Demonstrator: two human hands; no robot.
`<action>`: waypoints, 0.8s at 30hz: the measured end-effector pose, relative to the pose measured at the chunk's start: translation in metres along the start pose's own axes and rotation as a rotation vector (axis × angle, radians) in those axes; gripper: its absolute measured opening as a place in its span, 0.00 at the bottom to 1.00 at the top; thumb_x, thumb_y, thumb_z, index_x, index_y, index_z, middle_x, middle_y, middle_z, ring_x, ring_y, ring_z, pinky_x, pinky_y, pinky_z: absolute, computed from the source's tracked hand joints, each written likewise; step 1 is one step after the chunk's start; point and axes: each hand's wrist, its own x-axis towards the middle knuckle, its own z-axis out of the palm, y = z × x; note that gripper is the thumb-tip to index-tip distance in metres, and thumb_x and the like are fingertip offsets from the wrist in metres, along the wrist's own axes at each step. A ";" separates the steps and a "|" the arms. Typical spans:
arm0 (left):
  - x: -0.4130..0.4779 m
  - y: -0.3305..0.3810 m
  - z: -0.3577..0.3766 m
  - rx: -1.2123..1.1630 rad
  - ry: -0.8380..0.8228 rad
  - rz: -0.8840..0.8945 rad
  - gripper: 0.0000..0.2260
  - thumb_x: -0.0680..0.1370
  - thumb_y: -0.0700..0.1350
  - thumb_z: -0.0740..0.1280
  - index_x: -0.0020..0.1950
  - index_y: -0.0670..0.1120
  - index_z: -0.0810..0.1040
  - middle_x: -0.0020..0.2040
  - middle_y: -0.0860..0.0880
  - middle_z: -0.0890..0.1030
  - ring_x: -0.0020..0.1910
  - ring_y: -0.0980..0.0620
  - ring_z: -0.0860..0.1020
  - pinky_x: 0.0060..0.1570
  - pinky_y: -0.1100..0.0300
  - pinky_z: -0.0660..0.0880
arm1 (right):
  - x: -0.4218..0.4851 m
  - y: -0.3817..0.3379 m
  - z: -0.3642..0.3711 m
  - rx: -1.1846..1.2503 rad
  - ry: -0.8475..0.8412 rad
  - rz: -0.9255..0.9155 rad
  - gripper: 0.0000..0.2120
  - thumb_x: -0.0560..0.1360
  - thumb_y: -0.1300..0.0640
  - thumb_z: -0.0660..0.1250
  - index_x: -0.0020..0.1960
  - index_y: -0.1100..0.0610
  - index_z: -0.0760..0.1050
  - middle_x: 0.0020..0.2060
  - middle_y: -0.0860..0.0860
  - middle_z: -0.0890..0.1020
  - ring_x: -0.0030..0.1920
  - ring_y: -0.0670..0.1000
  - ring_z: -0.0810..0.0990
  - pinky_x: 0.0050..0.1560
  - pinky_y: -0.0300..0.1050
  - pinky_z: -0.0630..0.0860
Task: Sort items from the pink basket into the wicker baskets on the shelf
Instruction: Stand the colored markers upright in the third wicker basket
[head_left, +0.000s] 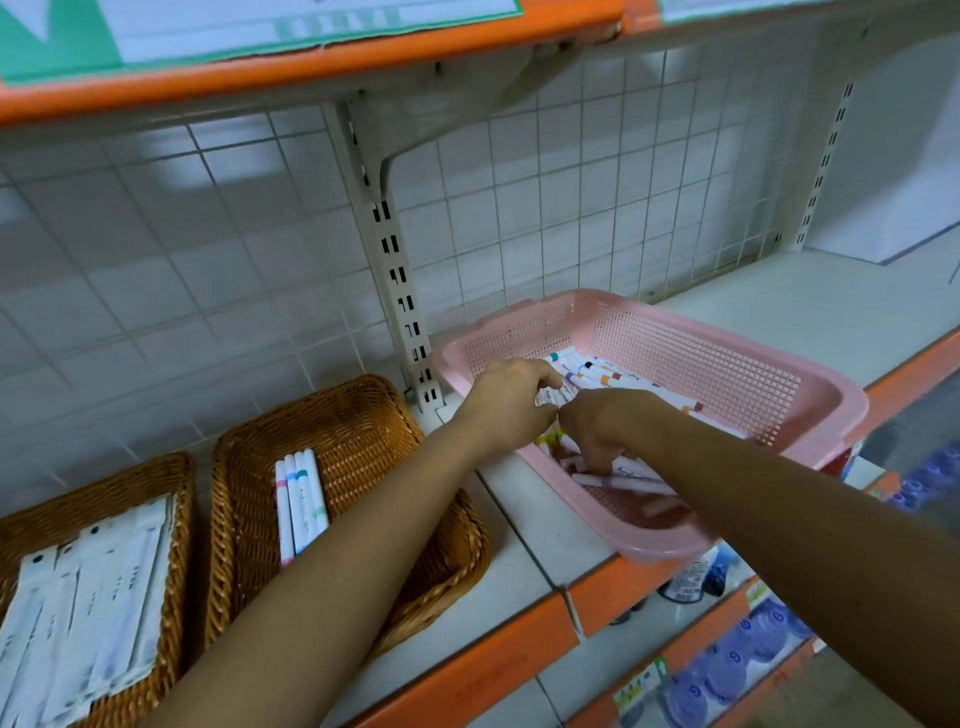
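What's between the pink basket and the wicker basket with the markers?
In the head view, only bare white shelf, with the left forearm crossing above it.

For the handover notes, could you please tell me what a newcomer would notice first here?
Two hands meet in the pink basket at centre right: the left hand grips a bunch of markers, the right hand reaches among loose markers. Left of it, a wicker basket holds four markers.
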 end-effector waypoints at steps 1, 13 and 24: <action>-0.001 0.000 0.000 -0.009 0.019 -0.012 0.15 0.77 0.43 0.67 0.63 0.45 0.76 0.60 0.47 0.78 0.60 0.49 0.75 0.58 0.60 0.69 | -0.001 0.000 0.000 -0.012 -0.007 0.004 0.19 0.76 0.56 0.66 0.66 0.59 0.71 0.52 0.54 0.75 0.58 0.52 0.76 0.32 0.38 0.68; -0.016 -0.001 -0.007 -0.271 0.303 -0.081 0.22 0.76 0.39 0.66 0.69 0.43 0.69 0.64 0.46 0.75 0.63 0.51 0.73 0.64 0.60 0.69 | -0.016 0.033 -0.017 0.295 0.293 -0.032 0.15 0.76 0.56 0.65 0.60 0.61 0.71 0.57 0.56 0.77 0.55 0.56 0.76 0.51 0.46 0.73; -0.051 -0.006 -0.058 -0.312 0.549 0.073 0.11 0.72 0.43 0.64 0.53 0.42 0.77 0.49 0.46 0.77 0.50 0.50 0.77 0.49 0.60 0.70 | -0.065 -0.001 -0.070 1.359 0.533 -0.537 0.06 0.79 0.59 0.61 0.45 0.57 0.75 0.33 0.49 0.80 0.33 0.45 0.80 0.34 0.37 0.76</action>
